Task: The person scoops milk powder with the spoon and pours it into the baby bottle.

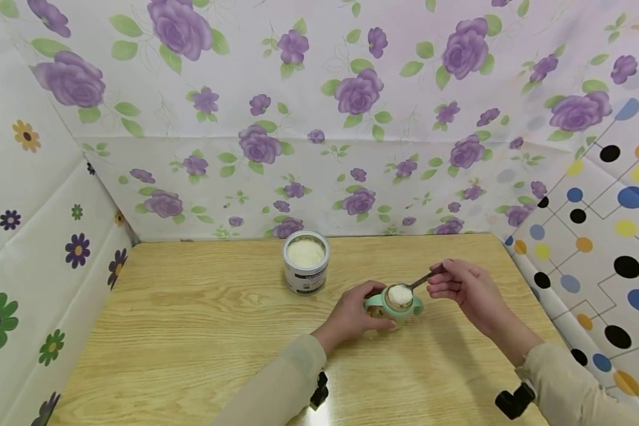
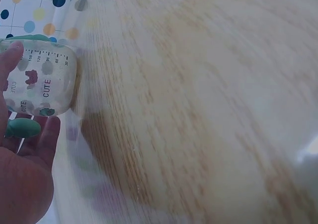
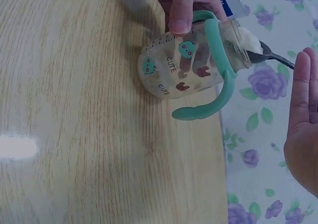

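Observation:
A clear baby bottle (image 1: pixel 395 313) with a mint-green two-handled collar stands uncapped on the table, right of the middle. My left hand (image 1: pixel 354 312) holds it from the left, the thumb on its near side. Printed marks and the word CUTE show on the bottle (image 3: pixel 174 67) in the right wrist view. Pinched by its handle in my right hand (image 1: pixel 471 293) is a dark spoon (image 1: pixel 422 280). Its bowl, heaped with white powder (image 1: pixel 400 294), is at the bottle's mouth. In the left wrist view, fingers of the left hand (image 2: pixel 30 164) reach past a green handle (image 2: pixel 24 128).
An open can (image 1: pixel 305 281) of pale powder stands further back, left of the bottle. The wood-grain table (image 1: pixel 191 331) meets a flowered cloth (image 1: pixel 298 171) at the back. Patterned sheets hang at both sides.

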A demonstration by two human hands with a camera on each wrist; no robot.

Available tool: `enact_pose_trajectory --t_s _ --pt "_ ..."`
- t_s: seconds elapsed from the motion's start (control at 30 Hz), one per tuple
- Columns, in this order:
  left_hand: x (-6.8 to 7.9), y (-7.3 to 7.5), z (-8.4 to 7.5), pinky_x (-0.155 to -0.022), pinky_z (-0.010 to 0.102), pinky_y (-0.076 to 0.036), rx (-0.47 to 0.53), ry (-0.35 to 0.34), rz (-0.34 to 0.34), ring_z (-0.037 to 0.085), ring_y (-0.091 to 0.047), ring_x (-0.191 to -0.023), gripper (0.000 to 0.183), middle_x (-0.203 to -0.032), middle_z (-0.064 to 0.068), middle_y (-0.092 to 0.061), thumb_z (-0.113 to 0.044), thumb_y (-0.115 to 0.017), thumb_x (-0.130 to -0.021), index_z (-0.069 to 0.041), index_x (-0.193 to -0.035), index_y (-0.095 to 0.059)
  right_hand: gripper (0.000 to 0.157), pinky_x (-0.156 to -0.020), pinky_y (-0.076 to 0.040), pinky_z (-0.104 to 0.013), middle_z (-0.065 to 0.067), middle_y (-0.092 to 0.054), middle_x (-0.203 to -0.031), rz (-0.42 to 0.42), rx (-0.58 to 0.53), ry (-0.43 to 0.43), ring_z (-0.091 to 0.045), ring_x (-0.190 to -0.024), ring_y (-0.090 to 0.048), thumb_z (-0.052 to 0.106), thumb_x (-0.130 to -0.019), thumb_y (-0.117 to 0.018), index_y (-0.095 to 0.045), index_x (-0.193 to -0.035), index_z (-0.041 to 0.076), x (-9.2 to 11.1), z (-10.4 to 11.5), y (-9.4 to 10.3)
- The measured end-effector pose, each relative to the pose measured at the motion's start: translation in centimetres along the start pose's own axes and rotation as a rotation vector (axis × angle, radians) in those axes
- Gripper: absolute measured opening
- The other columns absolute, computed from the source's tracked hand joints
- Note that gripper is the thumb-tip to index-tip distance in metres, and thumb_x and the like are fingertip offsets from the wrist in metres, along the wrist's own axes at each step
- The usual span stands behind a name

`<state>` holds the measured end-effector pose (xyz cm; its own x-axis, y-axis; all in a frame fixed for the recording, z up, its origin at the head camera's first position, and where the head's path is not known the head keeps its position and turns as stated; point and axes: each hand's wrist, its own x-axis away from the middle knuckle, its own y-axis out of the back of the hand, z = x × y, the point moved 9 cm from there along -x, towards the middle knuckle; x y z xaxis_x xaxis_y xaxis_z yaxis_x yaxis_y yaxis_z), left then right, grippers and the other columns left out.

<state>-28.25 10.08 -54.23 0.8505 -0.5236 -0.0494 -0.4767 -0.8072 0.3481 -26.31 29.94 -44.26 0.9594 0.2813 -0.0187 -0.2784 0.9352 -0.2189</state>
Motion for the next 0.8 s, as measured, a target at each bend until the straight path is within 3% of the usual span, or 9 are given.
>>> enact_pose_trajectory --t_s 0.53,0.8 --pt "0.1 0.1 -0.2 -0.111 0.032 -0.051 -0.023 -0.008 -0.002 0.007 -0.062 -0.125 0.068 -0.133 -0.014 -0.069 -0.030 -0.098 -0.080 -0.025 -0.139 -0.065 0.043 -0.088 -0.065 -0.033 -0.007 -0.080 -0.102 0.077 -0.112 -0.009 -0.016 -0.093 -0.078 0.016 -0.120 -0.033 -0.074 -0.120 0.003 0.4 -1.4 -0.9" --pt "0.0 0.1 -0.3 -0.111 0.032 -0.051 -0.039 -0.009 -0.004 0.007 -0.062 -0.125 0.068 -0.133 -0.014 -0.069 -0.030 -0.098 -0.080 -0.025 -0.139 -0.065 0.044 -0.093 -0.063 -0.032 -0.008 -0.080 -0.105 0.083 -0.222 -0.086 -0.017 -0.099 -0.078 0.020 -0.120 -0.032 -0.073 -0.121 0.002 0.3 -2.3 -1.0"
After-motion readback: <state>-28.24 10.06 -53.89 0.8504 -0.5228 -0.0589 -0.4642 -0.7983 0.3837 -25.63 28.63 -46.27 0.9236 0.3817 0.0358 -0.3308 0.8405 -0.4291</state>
